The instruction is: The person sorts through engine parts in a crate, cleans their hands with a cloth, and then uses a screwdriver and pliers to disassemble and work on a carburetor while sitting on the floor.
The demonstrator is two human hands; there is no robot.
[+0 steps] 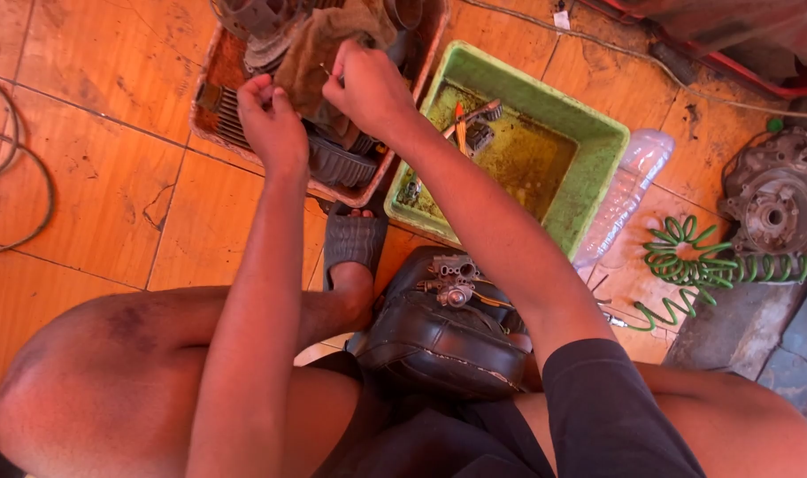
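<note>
My left hand [271, 124] and my right hand [366, 88] are both raised over a brown tray [211, 62] of greasy engine parts. Each hand's fingers are pinched together, and a thin small part, too small to name, seems to run between them. A brown rag [319, 49] lies in the tray right behind the hands. A finned grey cylinder part [337, 164] sits in the tray just below them. On a black seat cushion [439, 341] between my legs rests a small metal carburettor [452, 283].
A green plastic tub [589, 168] with dirty liquid and small tools stands right of the tray. A clear plastic bottle [629, 190], a green coiled hose [695, 265] and a grey engine casing [775, 199] lie at the right. Cables [19, 168] cross the orange tiled floor at left.
</note>
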